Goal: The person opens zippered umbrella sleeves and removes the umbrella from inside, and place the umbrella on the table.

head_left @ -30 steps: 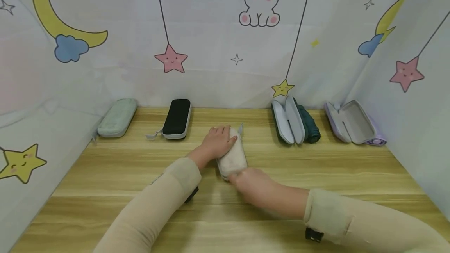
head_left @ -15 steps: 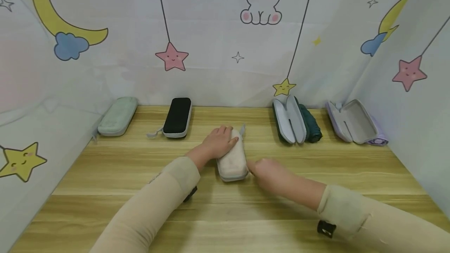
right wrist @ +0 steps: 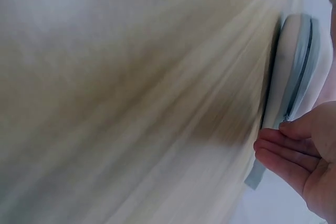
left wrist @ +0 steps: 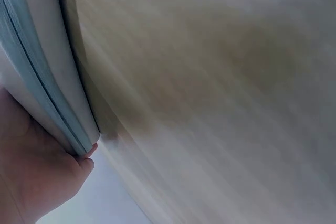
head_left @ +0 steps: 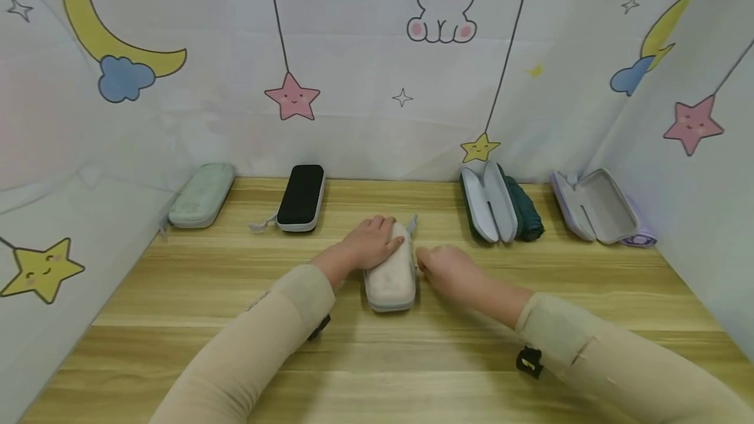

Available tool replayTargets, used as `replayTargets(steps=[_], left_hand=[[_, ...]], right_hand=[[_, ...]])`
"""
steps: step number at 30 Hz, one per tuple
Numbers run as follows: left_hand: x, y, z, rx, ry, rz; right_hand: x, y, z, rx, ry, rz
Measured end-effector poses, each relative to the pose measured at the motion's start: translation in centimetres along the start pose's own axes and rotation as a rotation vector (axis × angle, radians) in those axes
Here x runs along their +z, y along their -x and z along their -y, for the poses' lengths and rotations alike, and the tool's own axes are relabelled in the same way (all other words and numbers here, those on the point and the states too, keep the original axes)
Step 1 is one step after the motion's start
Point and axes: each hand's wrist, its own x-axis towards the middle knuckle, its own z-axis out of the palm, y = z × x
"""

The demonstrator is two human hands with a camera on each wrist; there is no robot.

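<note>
A cream zip-up hard case (head_left: 391,280) with a pale blue-grey zip band and a strap lies mid-table. My left hand (head_left: 371,244) grips its far left part, thumb across the top; in the left wrist view, that hand (left wrist: 42,166) wraps the case's end beside the zip (left wrist: 39,82). At the case's right side, my right hand (head_left: 450,273) has its fingers curled against the zip. The right wrist view shows thumb and fingers of this hand (right wrist: 299,150) pinching at the zip slider, which is mostly hidden. Behind them, a dark parting runs along the zip band (right wrist: 300,72).
A mint case (head_left: 203,195) and a black case (head_left: 301,197) lie closed at the back left. An open dark green case (head_left: 491,205) stands beside a rolled dark green fabric bundle (head_left: 526,211). Further right are an open lilac case (head_left: 601,208) and a lilac roll (head_left: 641,235).
My right hand has moved from the case's near end round the corner and up its right side, away from me. The left hand keeps its hold on the case.
</note>
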Motion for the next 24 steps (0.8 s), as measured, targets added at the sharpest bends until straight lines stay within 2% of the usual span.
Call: replayTargets(steps=[12,16,21,24], left_hand=[[-0.2,0.5,-0.3,0.005,-0.017,-0.001],[-0.3,0.6,-0.3,0.001,-0.013,-0.003],[-0.3,0.5,-0.3,-0.007,-0.013,-0.006],[-0.2,0.4,-0.3,-0.008,0.003,-0.004]], right_hand=[[0.7,-2.6,-1.7,0.087,0.045,-0.011],[0.9,-3.2,-1.9,0.119,0.027,-0.002],[0.9,-3.3,-1.8,0.143,0.020,-0.004],[0.5,-3.1,-1.5,0.165,0.023,0.024]])
